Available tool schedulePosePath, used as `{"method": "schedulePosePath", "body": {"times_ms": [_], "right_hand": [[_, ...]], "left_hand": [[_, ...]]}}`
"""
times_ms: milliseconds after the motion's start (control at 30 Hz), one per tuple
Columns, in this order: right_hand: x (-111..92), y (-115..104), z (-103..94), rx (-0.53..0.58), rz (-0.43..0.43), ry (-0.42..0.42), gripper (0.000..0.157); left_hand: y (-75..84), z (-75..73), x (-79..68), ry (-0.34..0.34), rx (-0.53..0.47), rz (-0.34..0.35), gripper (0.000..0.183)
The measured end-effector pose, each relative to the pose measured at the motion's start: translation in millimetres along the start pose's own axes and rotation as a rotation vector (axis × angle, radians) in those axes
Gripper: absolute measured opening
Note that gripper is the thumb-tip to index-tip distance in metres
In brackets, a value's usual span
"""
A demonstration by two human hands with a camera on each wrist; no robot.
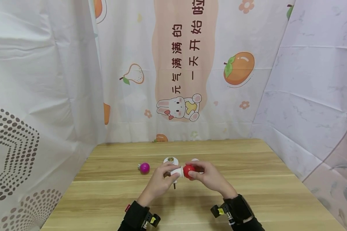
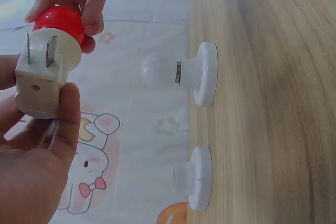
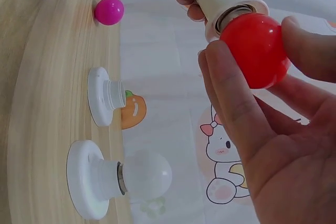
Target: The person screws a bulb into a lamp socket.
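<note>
My left hand point(image 1: 158, 183) grips a white plug-in lamp socket point(image 2: 38, 90) by its body, its two flat metal prongs facing the left wrist camera. Between the thumb and fingers of my right hand point(image 1: 212, 177) is a round red light bulb point(image 3: 257, 51). The bulb's metal screw base sits in the mouth of the socket, with part of the metal still showing in the right wrist view. Both hands are raised over the middle of the table, socket on the left and bulb on the right.
On the wooden table point(image 1: 118, 199) lies a magenta bulb point(image 1: 144, 168), left of the hands. Behind them stand a round white lamp holder point(image 1: 171, 159) without a bulb and another holder point(image 2: 208, 74) carrying a white bulb point(image 3: 149, 174). Printed curtains point(image 1: 127, 38) enclose the table.
</note>
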State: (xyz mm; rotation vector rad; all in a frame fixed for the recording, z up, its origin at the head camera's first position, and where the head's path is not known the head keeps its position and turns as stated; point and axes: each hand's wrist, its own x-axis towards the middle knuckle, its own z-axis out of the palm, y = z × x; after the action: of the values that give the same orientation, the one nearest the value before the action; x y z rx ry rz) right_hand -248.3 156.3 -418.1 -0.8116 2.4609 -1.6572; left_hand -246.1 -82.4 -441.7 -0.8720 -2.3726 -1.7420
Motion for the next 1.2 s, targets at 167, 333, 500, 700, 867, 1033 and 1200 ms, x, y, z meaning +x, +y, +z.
{"method": "schedulePosePath", "body": {"times_ms": [167,333,500,700,867,1033,1200], "right_hand": [[0.2,-0.3,1.2,0.057,0.032,-0.014,0.037],[0.0,0.1,1.5,0.063,0.053,-0.016,0.039],[-0.3,0.1,2.9,0.063,0.084,-0.016,0.041],[-0.3,0.0,3.9,0.073,0.096,-0.017,0.042],[0.6,0.6,4.7,0.080,0.113,-0.012,0.043],[0.7,0.3,6.1,0.098,0.132,0.001,0.042],[1.0,-0.4,8.3,0.104,0.148,0.026,0.045]], "left_hand": [[0.8,0.2,-1.3,-0.004,0.004,-0.009,0.029],[1.2,0.9,-1.5,-0.003,-0.009,-0.011,0.029],[2.7,1.3,-1.5,-0.005,-0.014,-0.004,0.029],[0.3,1.4,-1.4,-0.006,0.019,0.012,0.029],[-2.1,2.3,-0.7,0.001,0.057,0.034,0.029],[-2.7,3.7,0.0,0.010,0.098,0.046,0.030],[-2.6,3.3,-0.3,0.017,0.117,0.029,0.030]]}}
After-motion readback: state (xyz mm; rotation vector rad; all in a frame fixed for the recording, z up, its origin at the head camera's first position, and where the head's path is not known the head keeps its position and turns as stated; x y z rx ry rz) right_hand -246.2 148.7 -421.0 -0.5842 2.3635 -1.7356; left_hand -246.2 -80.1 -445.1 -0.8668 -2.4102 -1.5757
